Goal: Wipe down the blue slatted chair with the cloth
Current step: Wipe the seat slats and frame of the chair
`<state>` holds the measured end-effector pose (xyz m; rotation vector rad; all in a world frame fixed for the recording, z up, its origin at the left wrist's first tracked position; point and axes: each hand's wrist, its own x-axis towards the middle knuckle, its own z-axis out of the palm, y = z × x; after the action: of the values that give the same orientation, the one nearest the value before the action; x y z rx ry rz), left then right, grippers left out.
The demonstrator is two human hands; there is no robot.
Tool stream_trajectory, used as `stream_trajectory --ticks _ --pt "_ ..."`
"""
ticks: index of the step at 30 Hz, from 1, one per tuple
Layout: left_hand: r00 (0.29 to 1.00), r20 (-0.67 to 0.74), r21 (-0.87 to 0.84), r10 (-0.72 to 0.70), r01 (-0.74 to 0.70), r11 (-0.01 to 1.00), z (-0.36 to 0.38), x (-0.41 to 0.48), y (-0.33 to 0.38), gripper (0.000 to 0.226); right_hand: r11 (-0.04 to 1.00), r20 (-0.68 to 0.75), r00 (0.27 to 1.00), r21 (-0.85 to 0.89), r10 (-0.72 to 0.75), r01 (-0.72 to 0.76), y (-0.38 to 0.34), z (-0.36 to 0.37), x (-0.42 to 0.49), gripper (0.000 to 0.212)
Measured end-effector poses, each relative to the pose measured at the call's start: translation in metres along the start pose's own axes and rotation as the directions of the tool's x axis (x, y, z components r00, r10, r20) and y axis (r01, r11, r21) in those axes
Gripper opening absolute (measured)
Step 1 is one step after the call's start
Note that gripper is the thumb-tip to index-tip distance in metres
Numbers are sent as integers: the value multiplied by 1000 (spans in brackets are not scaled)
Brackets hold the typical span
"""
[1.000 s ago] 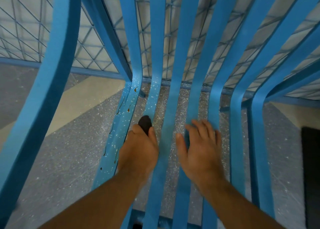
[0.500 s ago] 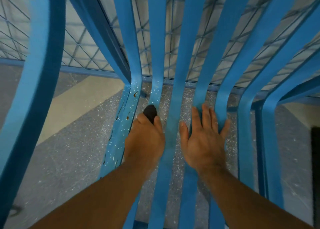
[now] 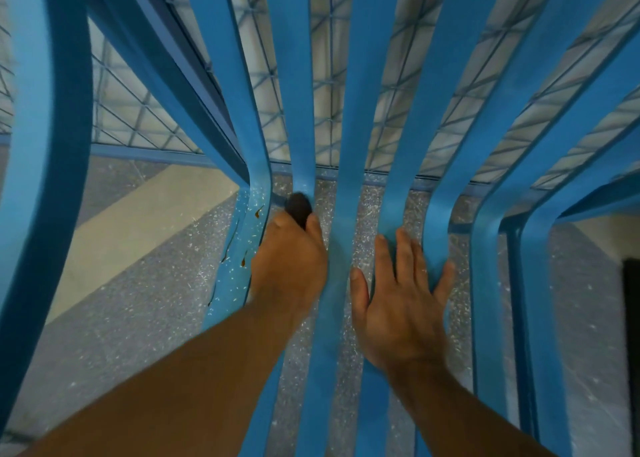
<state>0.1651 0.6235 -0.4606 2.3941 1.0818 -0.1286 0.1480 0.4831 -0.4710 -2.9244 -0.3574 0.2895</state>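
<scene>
the left hand [image 3: 289,269] is gripping a dark cloth [image 3: 298,206] on a chair [image 3: 360,110] slat; the right hand [image 3: 403,294] is lying spread flat. brown stains [image 3: 258,211] are remaining, so wiping looks unfinished.

blue slatted chair [image 3: 360,76] on speckled floor [image 3: 138,301]

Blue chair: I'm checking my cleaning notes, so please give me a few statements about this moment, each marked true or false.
1. The left hand grips a dark cloth. True.
2. The right hand holds a spray bottle. False: it rests flat on the chair, fingers spread, holding nothing.
3. Brown drips mark the slat left of the cloth. True.
4. The floor under the chair is wooden planks. False: it is speckled grey.
</scene>
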Motion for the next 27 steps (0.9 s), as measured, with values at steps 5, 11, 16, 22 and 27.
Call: stream_trajectory --ticks 5,11,16,22,27 --pt "996 -58 -166 66 -75 983 6 34 22 43 1000 -5 1000 -1 -6 6 1 1 0 63" --pt "970 -195 -374 147 -212 903 4 50 33 63 1000 13 1000 -19 -1 1 1 2 0 65" --pt "956 -240 -344 168 -246 906 7 50 34 62 1000 25 1000 -10 -6 6 0 1 0 65" --pt "1000 9 3 3 -3 1000 4 25 15 47 1000 60 998 -14 -12 13 -1 -3 0 66" --pt "998 -44 -18 38 -39 999 1 23 16 43 1000 54 999 -15 2 -1 -2 -3 0 64"
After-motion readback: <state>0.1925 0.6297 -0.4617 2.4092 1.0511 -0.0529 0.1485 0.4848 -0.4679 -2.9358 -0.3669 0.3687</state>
